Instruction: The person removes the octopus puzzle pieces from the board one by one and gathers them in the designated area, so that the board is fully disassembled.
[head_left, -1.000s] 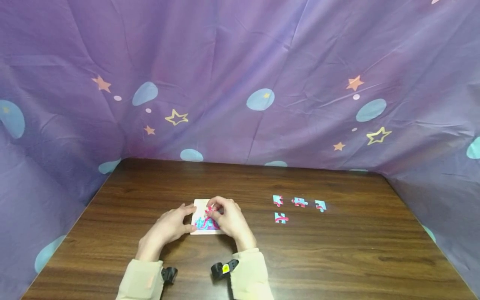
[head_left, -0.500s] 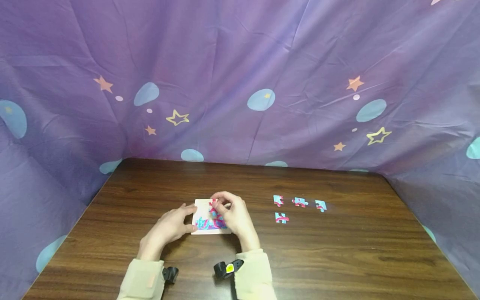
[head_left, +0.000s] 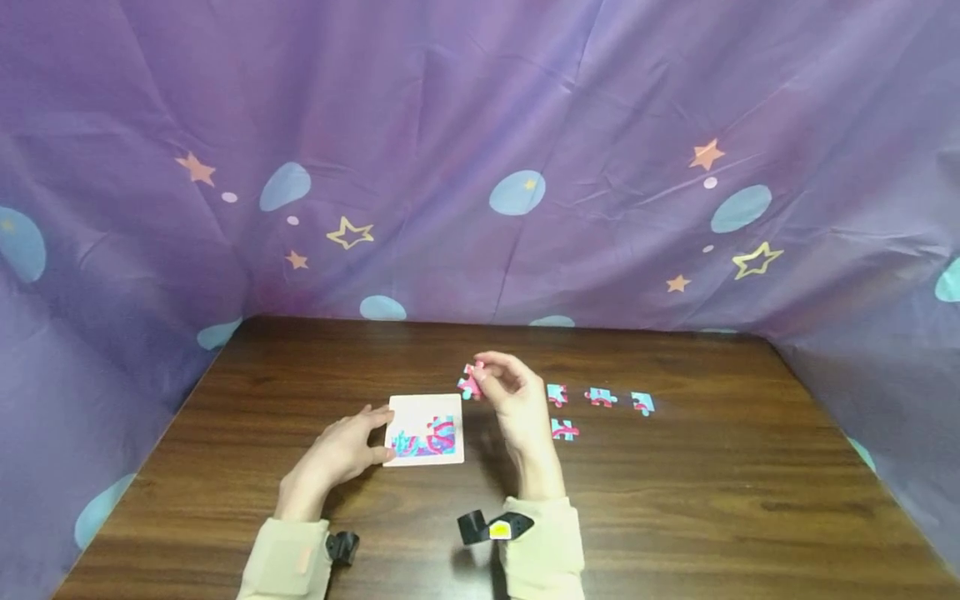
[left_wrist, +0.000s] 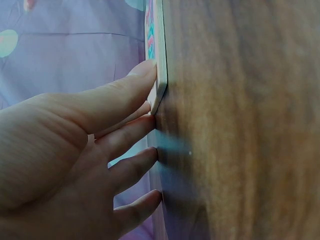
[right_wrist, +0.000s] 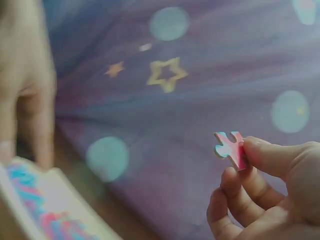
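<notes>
My right hand [head_left: 521,410] pinches a pink and light-blue jigsaw piece [right_wrist: 232,150] between thumb and fingers, raised off the table just beyond the right edge of a white puzzle board [head_left: 408,411]. Pink, blue and purple pieces [head_left: 444,437] fill the board's lower part and some of its right side; bare white shows at the upper left. Along the board's left edge rests my left hand [head_left: 337,454], thumb pressing the near corner [left_wrist: 145,70] and fingers spread, several of their tips down on the table.
To the right of the right hand lie several loose jigsaw pieces [head_left: 601,397], one of them [head_left: 564,430] nearer the front. All of this is on a dark wooden table [head_left: 712,483], with a purple patterned cloth [head_left: 450,125] rising behind and at both sides.
The right hand has lifted the jigsaw piece from over the board and moved it right and away, uncovering the fitted pieces. The left hand has stayed at the board's left edge.
</notes>
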